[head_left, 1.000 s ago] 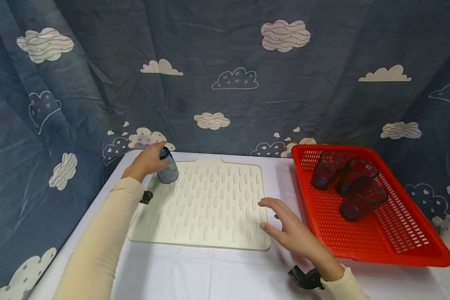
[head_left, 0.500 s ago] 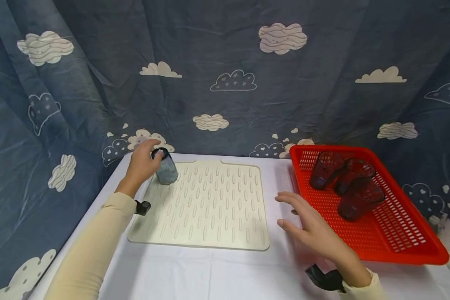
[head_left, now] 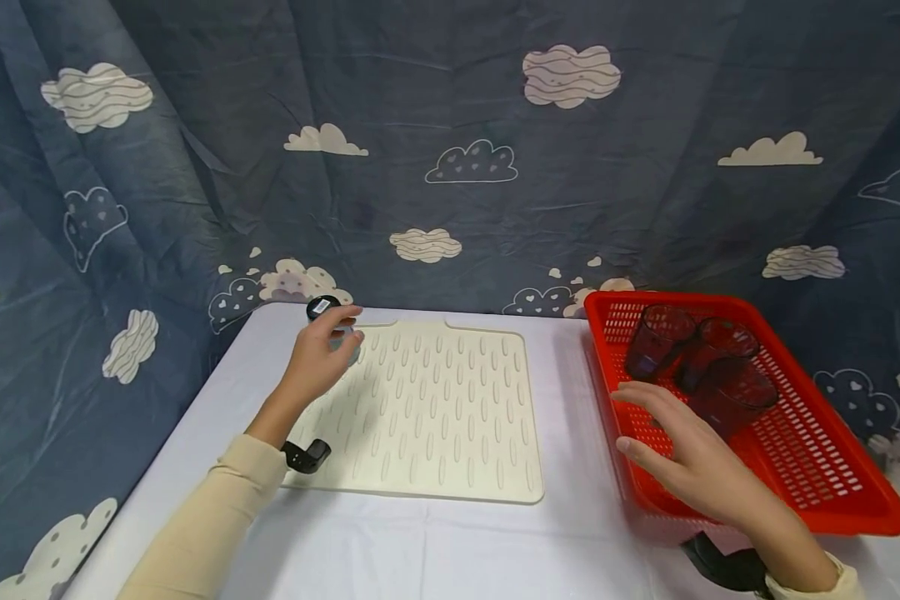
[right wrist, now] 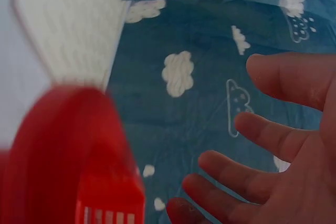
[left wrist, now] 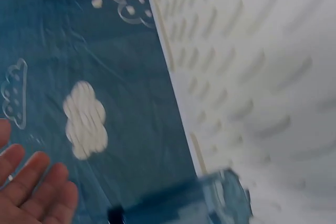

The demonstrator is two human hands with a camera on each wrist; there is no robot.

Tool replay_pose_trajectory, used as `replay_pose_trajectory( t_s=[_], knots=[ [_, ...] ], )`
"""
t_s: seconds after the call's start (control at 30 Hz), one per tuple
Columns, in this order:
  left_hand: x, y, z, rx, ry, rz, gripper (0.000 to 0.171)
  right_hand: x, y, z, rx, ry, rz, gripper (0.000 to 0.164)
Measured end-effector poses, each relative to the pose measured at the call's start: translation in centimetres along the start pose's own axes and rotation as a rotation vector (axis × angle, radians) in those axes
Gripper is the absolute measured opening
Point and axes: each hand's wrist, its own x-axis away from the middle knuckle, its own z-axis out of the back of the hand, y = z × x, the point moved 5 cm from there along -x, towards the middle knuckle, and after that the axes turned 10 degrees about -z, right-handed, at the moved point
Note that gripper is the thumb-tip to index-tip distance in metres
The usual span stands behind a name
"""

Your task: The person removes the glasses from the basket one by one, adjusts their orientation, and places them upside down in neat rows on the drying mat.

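A blue-tinted drinking glass (head_left: 322,307) stands at the far left corner of the cream ridged mat (head_left: 435,417); a white label shows on its dark top. My left hand (head_left: 321,354) hovers in front of it with relaxed fingers, hiding part of its side. In the left wrist view a gap separates those fingers from the glass (left wrist: 184,203). Over the left side of the red basket (head_left: 862,523) my right hand (head_left: 701,458) holds nothing, its fingers spread. Three tinted glasses, one glass (head_left: 656,337) at the back left, lean together inside the basket.
The mat lies on a white cloth-covered table (head_left: 390,550). A dark blue curtain (head_left: 390,92) with cloud prints hangs behind and to the left. The basket has raised, slotted walls.
My left hand has let go of the glass and come forward and right, in front of it. My right hand has moved right, from the mat's edge to over the basket.
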Motion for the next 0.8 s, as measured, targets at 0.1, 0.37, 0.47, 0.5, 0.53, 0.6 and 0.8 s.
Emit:
replay_pose_trajectory(
  t_s=[0.1,0.37,0.47,0.5,0.53,0.6,0.8],
  knots=[
    [0.4,1.0,-0.8,0.041,-0.02,0.021,0.039,0.3,1.0,0.7,0.037,0.006,-0.001,0.059],
    [1.2,3.4,-3.1,0.211,0.0,0.005,0.041,0.5,3.3,2.8,0.102,0.063,0.015,0.059],
    [1.6,4.1,-3.9,0.236,0.006,0.011,0.041,0.4,4.2,3.6,0.106,0.085,0.009,0.059],
    [1.7,4.3,-4.2,0.243,0.007,0.014,0.041,0.4,4.5,3.9,0.101,0.092,0.011,0.058],
    [1.8,4.5,-4.4,0.253,0.008,0.02,0.041,0.3,4.9,4.2,0.112,0.105,0.011,0.058],
    [1.9,4.9,-4.9,0.278,0.016,0.03,0.04,0.0,5.5,4.7,0.118,0.124,0.019,0.056],
    [2.3,5.7,-6.8,0.352,0.03,0.051,0.037,-0.8,7.1,5.5,0.132,0.125,-0.014,0.053]
  ],
)
